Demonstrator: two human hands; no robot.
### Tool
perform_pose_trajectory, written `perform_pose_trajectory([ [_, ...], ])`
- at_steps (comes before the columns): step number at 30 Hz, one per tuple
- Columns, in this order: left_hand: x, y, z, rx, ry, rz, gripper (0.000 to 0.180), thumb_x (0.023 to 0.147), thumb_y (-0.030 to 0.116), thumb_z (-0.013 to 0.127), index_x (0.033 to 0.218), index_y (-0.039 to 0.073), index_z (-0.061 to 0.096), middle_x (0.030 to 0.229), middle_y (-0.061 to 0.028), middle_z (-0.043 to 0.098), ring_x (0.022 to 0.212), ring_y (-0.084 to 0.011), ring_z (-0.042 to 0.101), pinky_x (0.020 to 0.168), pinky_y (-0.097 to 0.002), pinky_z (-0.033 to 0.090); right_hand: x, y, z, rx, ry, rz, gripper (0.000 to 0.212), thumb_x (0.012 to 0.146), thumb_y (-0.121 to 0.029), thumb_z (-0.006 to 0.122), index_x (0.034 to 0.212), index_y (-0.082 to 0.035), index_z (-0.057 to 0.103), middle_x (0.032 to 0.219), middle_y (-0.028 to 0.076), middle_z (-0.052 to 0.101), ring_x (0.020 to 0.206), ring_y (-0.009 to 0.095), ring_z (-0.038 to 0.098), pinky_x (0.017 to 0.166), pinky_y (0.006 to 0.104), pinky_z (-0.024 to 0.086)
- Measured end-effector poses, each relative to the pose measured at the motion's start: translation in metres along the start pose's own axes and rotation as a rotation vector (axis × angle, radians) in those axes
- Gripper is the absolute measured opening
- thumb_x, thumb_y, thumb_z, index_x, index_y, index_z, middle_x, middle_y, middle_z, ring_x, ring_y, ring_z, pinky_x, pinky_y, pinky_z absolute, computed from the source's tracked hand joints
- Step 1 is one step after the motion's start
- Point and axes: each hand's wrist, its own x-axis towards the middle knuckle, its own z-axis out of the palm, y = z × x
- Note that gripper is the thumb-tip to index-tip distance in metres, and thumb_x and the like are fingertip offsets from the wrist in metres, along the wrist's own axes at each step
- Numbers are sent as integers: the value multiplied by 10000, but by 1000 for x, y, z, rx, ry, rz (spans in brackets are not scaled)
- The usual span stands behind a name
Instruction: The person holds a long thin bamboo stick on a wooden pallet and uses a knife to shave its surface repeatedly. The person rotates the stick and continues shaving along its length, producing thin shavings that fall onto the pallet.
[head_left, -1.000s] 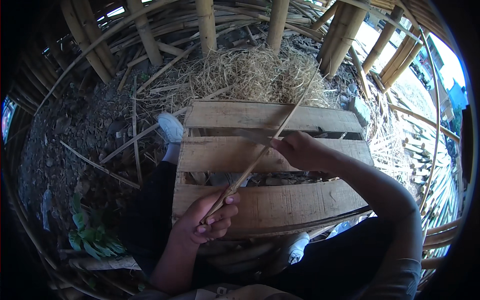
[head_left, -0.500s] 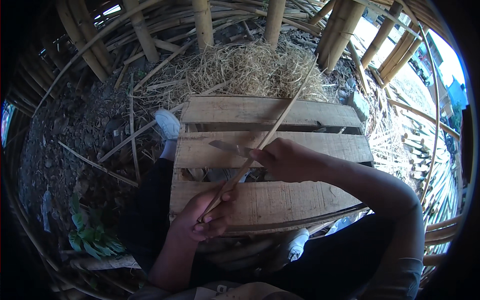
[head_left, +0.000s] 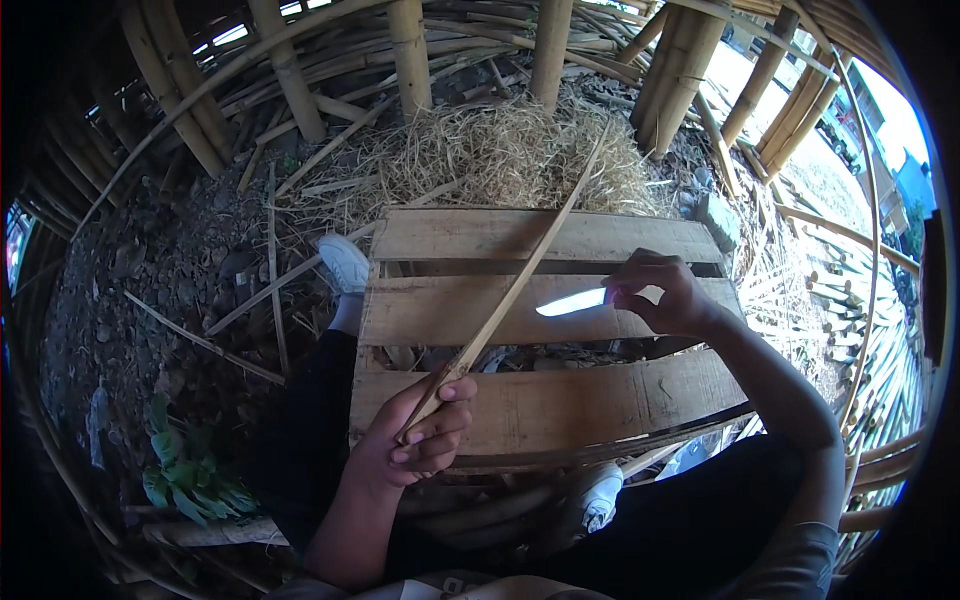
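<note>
Wrapped round the near end of a long bamboo strip (head_left: 520, 280), my left hand (head_left: 425, 425) is closed above the near edge of a slatted wooden crate (head_left: 590, 400). The strip slants up and to the right, its far tip in front of a heap of shavings. My right hand (head_left: 660, 290) pinches a knife (head_left: 575, 302) over the right part of the crate. The blade points left, shines brightly and is apart from the strip. The knife's handle is mostly hidden by my fingers.
A heap of pale shavings (head_left: 500, 155) lies behind the crate. Bamboo posts (head_left: 548, 55) stand beyond it. Cut bamboo poles (head_left: 860, 340) are stacked at the right. A leafy green plant (head_left: 190, 470) grows at the lower left. A white shoe (head_left: 345, 263) rests left of the crate.
My right hand has moved right, taking the knife off the strip. The strip has tilted slightly, its far tip lower and further left. My left hand keeps its grip.
</note>
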Motion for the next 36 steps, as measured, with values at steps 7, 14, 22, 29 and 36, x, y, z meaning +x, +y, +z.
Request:
perform_pose_trajectory([
  [7, 0, -3, -1, 71, -84, -13, 335, 1103, 318, 273, 941, 68, 427, 522, -95, 478, 301, -123, 418, 251, -201, 258, -10, 2, -3, -94, -76, -79, 272, 749, 24, 787, 1005, -64, 762, 821, 74, 708, 782, 253, 657, 717, 372, 536],
  [14, 1, -5, 4, 241, -155, -21, 417, 1090, 449, 280, 909, 105, 431, 500, -43, 416, 276, -94, 356, 247, -197, 212, -11, 24, -7, -376, 238, 152, 240, 786, 29, 742, 1008, -63, 754, 838, 95, 707, 799, 269, 650, 750, 382, 528],
  [22, -2, -9, 3, 196, -162, -14, 412, 1098, 418, 247, 916, 94, 426, 490, -80, 448, 275, -113, 371, 247, -203, 232, 0, 0, 12, -300, 54, -110, 249, 854, 25, 652, 1087, -38, 712, 843, 99, 675, 777, 287, 615, 739, 406, 508],
  [29, -2, -7, 3, 237, -122, -32, 420, 1093, 452, 247, 907, 116, 415, 508, -48, 441, 277, -92, 359, 246, -194, 210, 9, -11, 22, -328, -11, -247, 417, 797, 41, 639, 1206, -30, 670, 816, 91, 612, 805, 275, 591, 762, 389, 511],
  [36, -1, -7, 3, 227, -119, -30, 420, 1093, 451, 252, 910, 111, 416, 515, -51, 448, 286, -96, 376, 248, -193, 215, 5, 1, 24, -610, -8, 20, 543, 798, 65, 584, 1333, -28, 596, 909, 111, 560, 948, 273, 545, 900, 389, 490],
])
